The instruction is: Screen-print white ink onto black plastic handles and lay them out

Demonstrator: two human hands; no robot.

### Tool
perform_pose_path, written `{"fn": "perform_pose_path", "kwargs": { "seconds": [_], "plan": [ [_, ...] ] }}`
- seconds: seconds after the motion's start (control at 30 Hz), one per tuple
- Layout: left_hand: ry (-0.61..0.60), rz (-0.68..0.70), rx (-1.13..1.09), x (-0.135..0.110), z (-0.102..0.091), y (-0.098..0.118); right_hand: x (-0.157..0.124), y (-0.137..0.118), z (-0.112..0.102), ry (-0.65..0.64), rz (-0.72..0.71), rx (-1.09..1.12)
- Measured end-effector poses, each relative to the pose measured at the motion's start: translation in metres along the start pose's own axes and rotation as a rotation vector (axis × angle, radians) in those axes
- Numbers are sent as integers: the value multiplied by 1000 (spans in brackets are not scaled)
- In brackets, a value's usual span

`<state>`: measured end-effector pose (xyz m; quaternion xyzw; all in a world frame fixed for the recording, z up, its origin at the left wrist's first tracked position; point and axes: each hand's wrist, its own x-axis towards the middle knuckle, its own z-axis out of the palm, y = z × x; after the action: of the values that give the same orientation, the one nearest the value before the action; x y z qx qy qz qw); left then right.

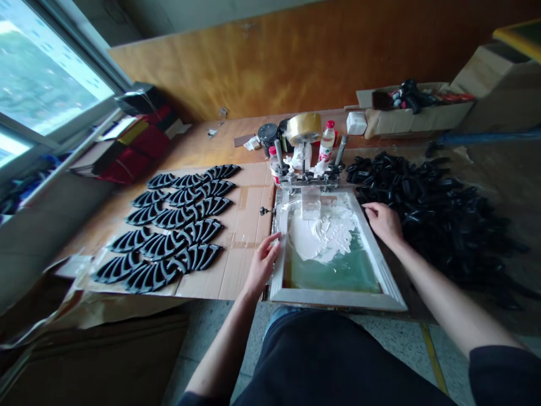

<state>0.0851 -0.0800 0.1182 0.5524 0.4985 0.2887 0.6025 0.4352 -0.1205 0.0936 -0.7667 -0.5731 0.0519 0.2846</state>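
A screen printing frame with a silver metal border lies in front of me. White paste is spread thickly over the upper part of its green mesh. My left hand is at the frame's left side, with bent fingers and thumb against the border. On the opposite side, my right hand has its fingers curled at the right border, the fingertips partly hidden. A metal clamp assembly holds the far end of the frame, and a pale squeegee-like block hangs over the paste.
Rows of black fan-shaped parts lie on cardboard to the left. A heap of black parts covers the right side. Behind the clamp stand a tape roll, a red-capped bottle and a dark jar. An open carton sits back right.
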Motion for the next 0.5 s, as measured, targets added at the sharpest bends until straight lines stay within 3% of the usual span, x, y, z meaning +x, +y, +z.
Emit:
{"fn": "perform_pose_path", "kwargs": {
  "seconds": [0.07,0.13,0.2,0.27,0.37,0.5],
  "plan": [
    [-2,-36,69,4,3,-30,17,-20,3,62,-75,-16],
    [18,-48,159,11,7,-50,29,-53,15,42,-240,-44],
    [23,-51,234,17,10,-61,33,-84,30,-79,-340,-71],
    [27,-46,273,21,11,-66,29,-103,42,-231,-341,-80],
    [22,-34,292,23,9,-70,6,-105,49,-363,-401,-86],
    [3,-32,291,23,8,-76,-30,-87,35,-477,-707,-10]
  ]
}}
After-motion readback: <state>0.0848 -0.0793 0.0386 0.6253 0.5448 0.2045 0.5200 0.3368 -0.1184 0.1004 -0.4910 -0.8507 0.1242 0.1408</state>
